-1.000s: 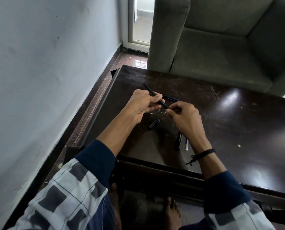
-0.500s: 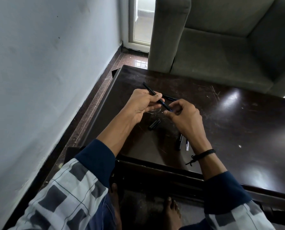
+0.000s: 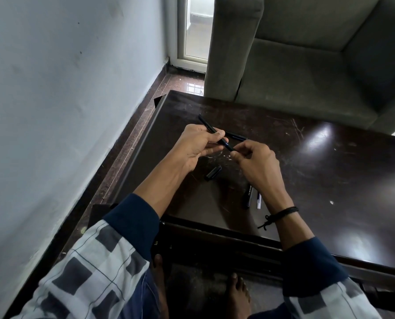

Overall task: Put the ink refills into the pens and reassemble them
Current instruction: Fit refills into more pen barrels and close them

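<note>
With the left hand (image 3: 196,146) still gripping the pen barrel (image 3: 209,128), the right hand (image 3: 256,162) is pinching its tip, probably screwing it tight.

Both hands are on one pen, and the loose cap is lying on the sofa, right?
Not quite. The head view shows the cap lying on the table, between the forearms. The left hand and right hand are both on one pen.
</note>
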